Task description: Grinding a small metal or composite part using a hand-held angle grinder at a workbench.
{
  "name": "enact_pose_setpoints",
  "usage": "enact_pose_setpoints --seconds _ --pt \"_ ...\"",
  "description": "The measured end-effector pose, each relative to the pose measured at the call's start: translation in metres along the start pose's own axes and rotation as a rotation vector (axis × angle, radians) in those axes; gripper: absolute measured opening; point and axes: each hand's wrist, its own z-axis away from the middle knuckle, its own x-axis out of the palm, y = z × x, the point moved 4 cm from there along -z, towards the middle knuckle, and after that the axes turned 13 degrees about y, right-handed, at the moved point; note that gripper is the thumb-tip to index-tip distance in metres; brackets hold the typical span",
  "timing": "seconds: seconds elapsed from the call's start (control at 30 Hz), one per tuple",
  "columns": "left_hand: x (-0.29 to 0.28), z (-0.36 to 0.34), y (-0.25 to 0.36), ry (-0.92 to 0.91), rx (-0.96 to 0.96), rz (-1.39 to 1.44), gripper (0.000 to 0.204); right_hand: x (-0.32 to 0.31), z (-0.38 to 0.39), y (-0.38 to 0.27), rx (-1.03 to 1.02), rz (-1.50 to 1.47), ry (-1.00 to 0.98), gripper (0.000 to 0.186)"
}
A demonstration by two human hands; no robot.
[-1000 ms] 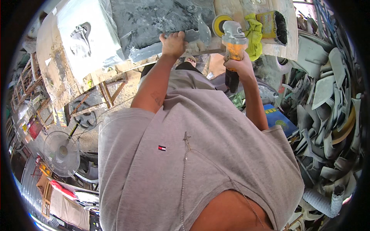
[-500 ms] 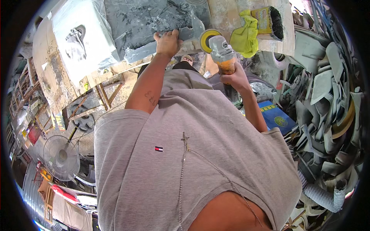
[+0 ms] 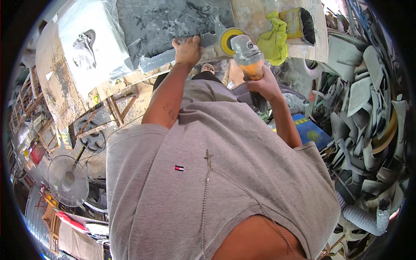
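Observation:
An orange and grey angle grinder is in the grip of my right hand, my fingers wrapped round its body. Its round yellow disc points to the left, close by the corner of a dark grey, dusty sheet on the work table. Whether disc and sheet touch, I cannot tell. My left hand lies over the sheet's near edge, thumb apart from the fingers, holding nothing. Beyond the grinder, a yellow-green cloth or glove rests against a yellow can lying on its side.
Plastic-wrapped white material covers the table's left part, a grey piece on top. Heaped grey curved parts crowd the right side. On the left stand a fan and wooden frames. A blue package lies beside my right forearm.
My right hand has brought the grinder slightly left and away from me, its disc nearer the sheet. The left hand stays on the sheet's edge.

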Motion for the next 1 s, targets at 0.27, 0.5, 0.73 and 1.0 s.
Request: enact_pose_setpoints --seconds 0.27,0.5,0.73,1.0 --pt "-0.001 0.006 0.0 0.085 0.028 0.026 0.028 -0.007 0.007 -0.017 0.087 -0.14 -0.043 0.047" --pt "0.004 0.007 0.002 0.103 0.06 0.027 0.027 -0.017 0.013 -0.034 0.189 -0.139 -0.126 0.043" --pt "0.008 0.01 0.001 0.147 0.074 0.033 0.027 -0.015 0.02 -0.053 0.193 -0.093 -0.118 0.038" --pt "0.001 0.01 0.005 0.199 0.07 0.058 0.023 -0.022 -0.001 -0.044 0.159 -0.147 0.044 0.038"
